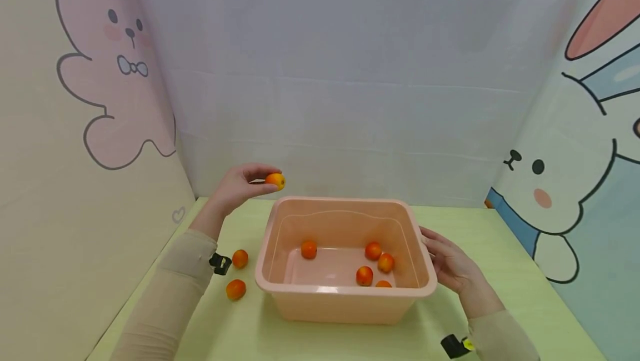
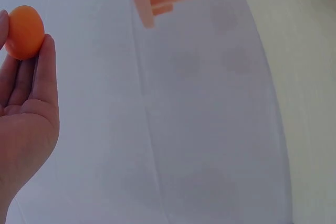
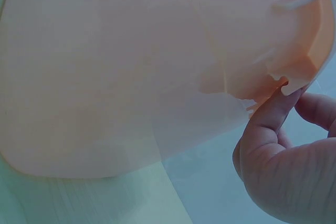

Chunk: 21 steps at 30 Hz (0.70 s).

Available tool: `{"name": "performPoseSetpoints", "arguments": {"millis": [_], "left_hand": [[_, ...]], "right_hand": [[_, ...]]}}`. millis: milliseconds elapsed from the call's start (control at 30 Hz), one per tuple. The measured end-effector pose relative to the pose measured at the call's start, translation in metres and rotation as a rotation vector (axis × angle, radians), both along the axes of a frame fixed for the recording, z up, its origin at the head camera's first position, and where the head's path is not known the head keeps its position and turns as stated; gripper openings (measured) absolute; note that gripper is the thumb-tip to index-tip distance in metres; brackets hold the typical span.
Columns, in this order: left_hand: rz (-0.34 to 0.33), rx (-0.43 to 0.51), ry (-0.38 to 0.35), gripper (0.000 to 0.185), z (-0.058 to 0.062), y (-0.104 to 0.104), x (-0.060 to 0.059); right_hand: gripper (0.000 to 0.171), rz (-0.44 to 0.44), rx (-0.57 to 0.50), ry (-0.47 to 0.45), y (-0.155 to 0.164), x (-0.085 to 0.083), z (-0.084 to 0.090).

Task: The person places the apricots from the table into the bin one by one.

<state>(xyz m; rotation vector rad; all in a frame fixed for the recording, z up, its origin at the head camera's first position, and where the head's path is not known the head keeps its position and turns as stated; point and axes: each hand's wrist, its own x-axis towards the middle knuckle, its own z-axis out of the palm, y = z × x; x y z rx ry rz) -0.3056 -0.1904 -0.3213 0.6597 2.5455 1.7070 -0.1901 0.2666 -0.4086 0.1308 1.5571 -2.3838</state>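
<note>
My left hand (image 1: 241, 186) holds a small orange fruit (image 1: 275, 181) between thumb and fingers, above and behind the basin's far left corner. In the left wrist view the same smooth, egg-shaped fruit (image 2: 25, 32) sits at the fingertips. A pink plastic basin (image 1: 350, 306) stands on the table with several similar orange fruits (image 1: 364, 276) inside. My right hand (image 1: 452, 261) holds the basin's right rim; in the right wrist view, its fingers (image 3: 270, 116) reach up under the rim edge, their tips partly hidden.
Two orange fruits, one farther back (image 1: 240, 259) and one nearer (image 1: 236, 290), lie on the pale green table (image 1: 320, 344) left of the basin. A pale cloth wall (image 1: 350, 100) rises behind, with cartoon-printed side walls left and right.
</note>
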Motion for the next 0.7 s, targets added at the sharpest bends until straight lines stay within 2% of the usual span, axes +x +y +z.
{"name": "performPoseSetpoints", "arguments": {"millis": [233, 400, 533, 700], "left_hand": [[-0.101, 0.000, 0.040, 0.039, 0.027, 0.038, -0.002], [-0.170, 0.019, 0.070, 0.038, 0.038, 0.065, -0.006], [-0.239, 0.028, 0.079, 0.037, 0.037, 0.088, -0.009], [-0.307, 0.008, 0.061, 0.037, 0.026, 0.114, -0.010]], "right_hand": [[0.028, 0.001, -0.002, 0.003, 0.000, 0.000, 0.001], [0.031, 0.008, 0.010, 0.021, 0.000, -0.001, -0.001], [0.031, 0.013, 0.013, 0.024, 0.001, -0.002, -0.002], [0.032, 0.020, -0.003, 0.028, 0.003, -0.003, -0.003]]}}
